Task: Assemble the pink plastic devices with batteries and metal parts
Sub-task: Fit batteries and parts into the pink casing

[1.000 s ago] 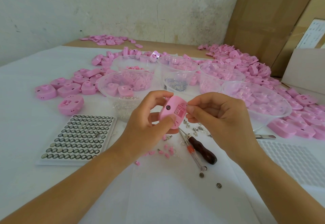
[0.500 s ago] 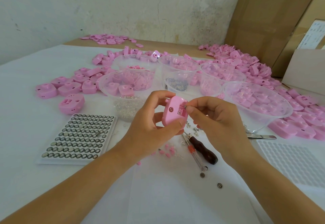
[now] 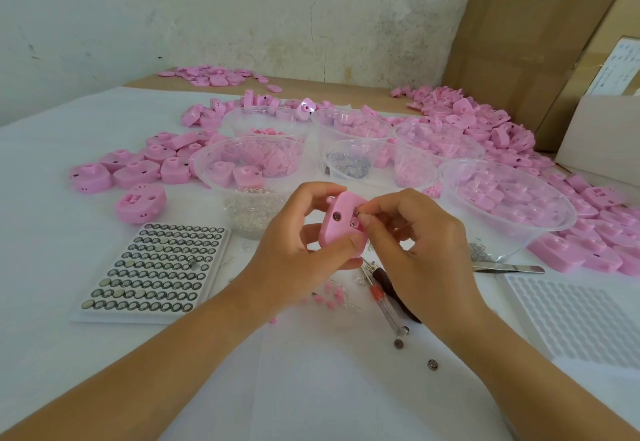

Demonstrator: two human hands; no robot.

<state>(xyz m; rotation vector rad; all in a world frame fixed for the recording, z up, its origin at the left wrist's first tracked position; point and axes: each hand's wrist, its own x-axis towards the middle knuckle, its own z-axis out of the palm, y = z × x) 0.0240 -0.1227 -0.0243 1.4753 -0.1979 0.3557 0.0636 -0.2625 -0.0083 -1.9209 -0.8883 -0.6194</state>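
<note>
Silver button batteries sit in rows in a white tray on the left of the cloth-covered table. A lone pink shell lies just beyond the tray.

At the middle, the left hand grips the pink device above the table. The thumb presses the device's near edge and the fingers curl round its far side. The device stands on edge, with its face and small dark round hole turned toward the camera.

The right hand meets it, thumb and forefinger pinching a tiny shiny metal part at the device's recess. A screwdriver lies on the table beneath this hand, with two loose batteries near its tip.

Further right, a clear bowl holds pink shells. Tweezers lie just in front of it, beside a white dimpled tray.
</note>
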